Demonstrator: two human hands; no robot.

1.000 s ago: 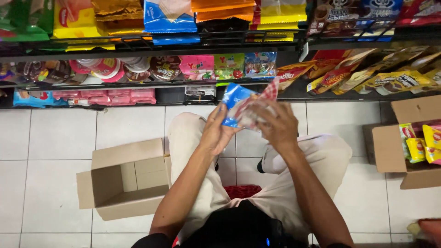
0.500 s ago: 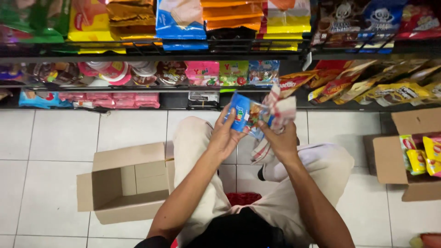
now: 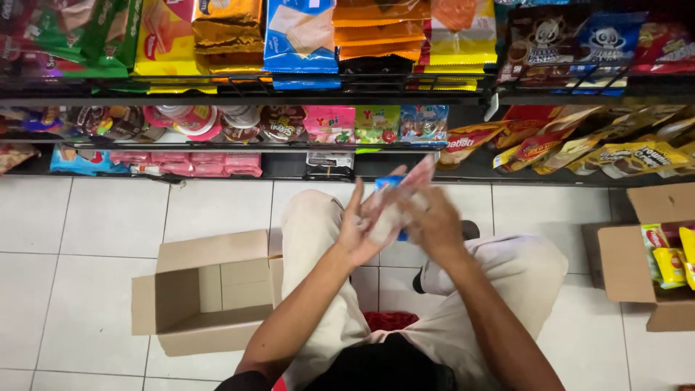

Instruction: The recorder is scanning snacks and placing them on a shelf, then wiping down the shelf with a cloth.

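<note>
Both my hands are raised in front of the lower shelf, pressed together around a bundle of small snack packets [image 3: 400, 200] in blue, pink and clear wrapping. My left hand [image 3: 365, 224] cups the packets from the left with its fingers pointing up. From the right, my right hand [image 3: 432, 221] grips them, blurred by motion. I am crouched on the white tile floor, and my knees in light trousers [image 3: 311, 224] show below the hands.
An open, empty cardboard box [image 3: 210, 293] lies on its side at my left knee. At the right edge, another cardboard box [image 3: 626, 253] holds yellow and red packets. Shelves [image 3: 289, 87] crowded with snack bags and cups run across the top.
My hands have closed in on the packets and dropped slightly, squeezing them together. The view has shifted a little, with the shelves sitting lower in the picture.
</note>
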